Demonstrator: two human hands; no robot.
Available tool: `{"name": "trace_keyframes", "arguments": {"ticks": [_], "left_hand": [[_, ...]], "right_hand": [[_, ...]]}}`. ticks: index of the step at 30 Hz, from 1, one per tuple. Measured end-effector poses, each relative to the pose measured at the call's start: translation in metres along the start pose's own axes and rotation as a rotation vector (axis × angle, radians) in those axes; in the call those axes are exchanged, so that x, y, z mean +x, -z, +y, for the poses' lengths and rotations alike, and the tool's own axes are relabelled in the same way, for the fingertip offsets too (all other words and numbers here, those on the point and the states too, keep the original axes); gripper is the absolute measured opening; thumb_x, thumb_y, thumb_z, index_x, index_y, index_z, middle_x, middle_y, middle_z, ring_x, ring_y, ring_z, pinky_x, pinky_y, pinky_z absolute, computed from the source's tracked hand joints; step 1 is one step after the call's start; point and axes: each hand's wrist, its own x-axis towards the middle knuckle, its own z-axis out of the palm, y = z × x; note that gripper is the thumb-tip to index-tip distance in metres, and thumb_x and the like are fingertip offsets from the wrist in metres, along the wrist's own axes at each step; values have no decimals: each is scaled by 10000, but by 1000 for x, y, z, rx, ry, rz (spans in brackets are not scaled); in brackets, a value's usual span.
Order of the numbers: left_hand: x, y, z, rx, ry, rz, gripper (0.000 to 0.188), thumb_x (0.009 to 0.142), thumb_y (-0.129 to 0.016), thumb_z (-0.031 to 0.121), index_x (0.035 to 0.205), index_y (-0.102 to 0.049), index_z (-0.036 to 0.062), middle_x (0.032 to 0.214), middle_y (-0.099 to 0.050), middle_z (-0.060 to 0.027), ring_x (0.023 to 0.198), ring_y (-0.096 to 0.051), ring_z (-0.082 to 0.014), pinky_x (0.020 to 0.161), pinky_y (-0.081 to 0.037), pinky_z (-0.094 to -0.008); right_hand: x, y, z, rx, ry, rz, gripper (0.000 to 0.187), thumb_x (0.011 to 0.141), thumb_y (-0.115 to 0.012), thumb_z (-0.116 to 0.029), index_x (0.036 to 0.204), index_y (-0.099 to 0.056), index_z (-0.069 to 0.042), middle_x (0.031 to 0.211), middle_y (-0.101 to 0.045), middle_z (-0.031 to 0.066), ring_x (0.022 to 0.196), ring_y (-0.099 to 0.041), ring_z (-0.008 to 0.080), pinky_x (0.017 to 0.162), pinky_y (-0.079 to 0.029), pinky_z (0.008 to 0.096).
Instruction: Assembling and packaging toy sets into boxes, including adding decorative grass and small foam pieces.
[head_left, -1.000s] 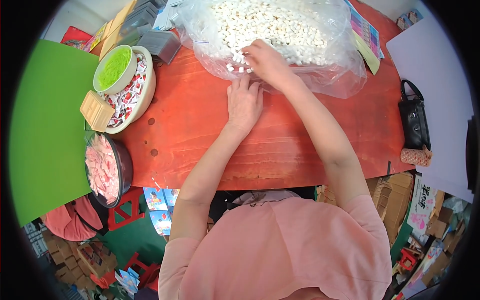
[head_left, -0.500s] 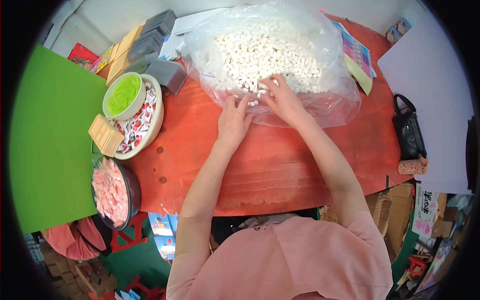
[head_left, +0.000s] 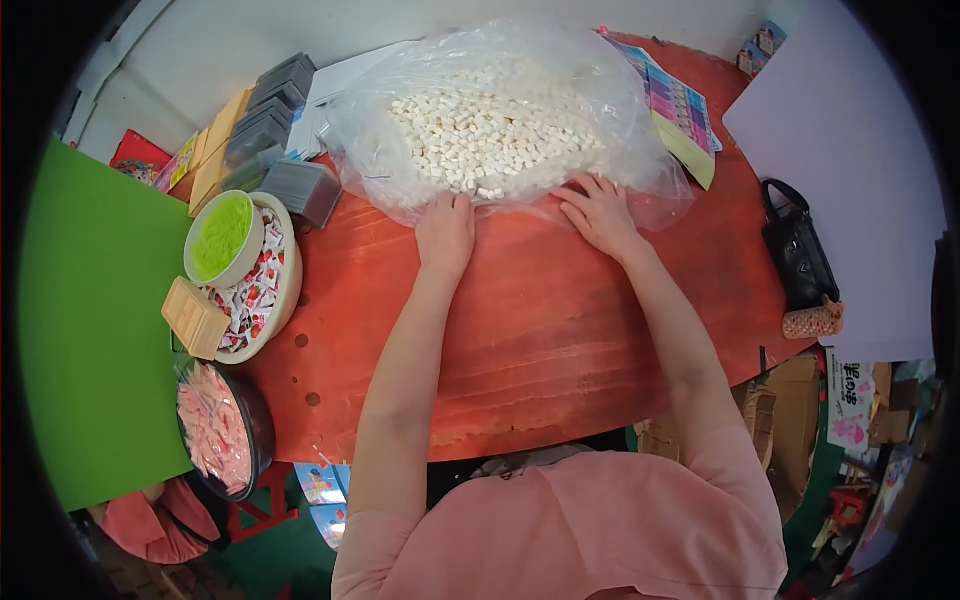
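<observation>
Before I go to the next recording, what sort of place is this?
Probably a small packing workshop: a clear bag of small white pieces on a red table, a cream basin of wrapped packets, and cardboard below.

Both arms stretch forward from the body toward the plastic bag (head_left: 655, 195), bare from the upper arm down. The left arm (head_left: 400, 365) runs nearly straight, its forearm slanting slightly inward, and ends in the left hand (head_left: 446, 238), back upward, at the left part of the bag's near edge; its fingers point away from the body, their tips partly hidden there. The right arm (head_left: 675, 305) bends a little at the elbow and angles inward, bringing the right hand (head_left: 600, 215) palm down to the right part of that same edge, fingers loosely spread, thumb toward the bag's middle. The two hands stand well apart.
</observation>
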Motion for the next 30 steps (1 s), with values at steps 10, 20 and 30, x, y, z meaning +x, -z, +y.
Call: {"name": "trace_keyframes", "arguments": {"ticks": [10, 20, 30], "left_hand": [[33, -22, -4, 107, 128, 38, 192, 907, -686, 225, 1029, -697, 77, 1057, -645, -145, 1008, -646, -354, 815, -559, -466], [-13, 19, -2, -175, -43, -19, 244, 877, -710, 163, 1113, -727, 105, 1145, -650, -76, 1105, -613, -309, 936, -528, -439], [-49, 16, 20, 58, -79, 128, 192, 881, -701, 164, 1042, -736, 65, 1150, -653, -94, 1098, -602, -291, 879, -471, -432]], "right_hand": [[42, -29, 10, -7, -153, -142, 380, 1042, -481, -356, 1310, -620, -124, 1376, -598, 145, 1347, -483, 391, 1110, -368, 613], [-7, 18, 26, 253, 162, 146, 118, 919, -642, -128, 982, -724, -69, 978, -690, 112, 949, -653, 337, 870, -511, 450], [14, -25, -88, 164, 277, 164, 291, 879, -597, -69, 1157, -681, -59, 1092, -650, 81, 1031, -612, 288, 927, -495, 444]]}}
